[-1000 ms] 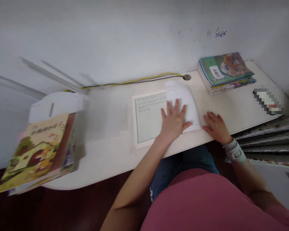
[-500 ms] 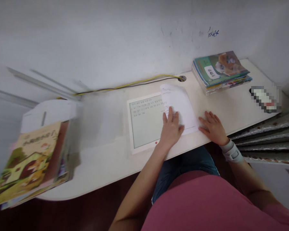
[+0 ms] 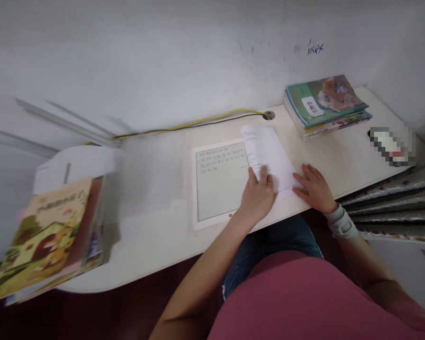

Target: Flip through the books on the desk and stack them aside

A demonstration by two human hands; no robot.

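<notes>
One desk (image 3: 152, 241) bears a tablet (image 3: 216, 193), right side under paper (image 3: 271, 148); left hand (image 3: 259, 192) half-curled on it, pinching or not I can't tell; right hand (image 3: 315, 189) flat, spread, empty, at its edge; characters on tablet and books' label (image 3: 312, 106)

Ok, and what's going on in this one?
A person at a white desk has the left hand on a printed paper, which covers the right part of a tablet. The right hand rests on the desk beside the paper. A green-topped book stack lies at the back right, a second book stack at the left.
</notes>
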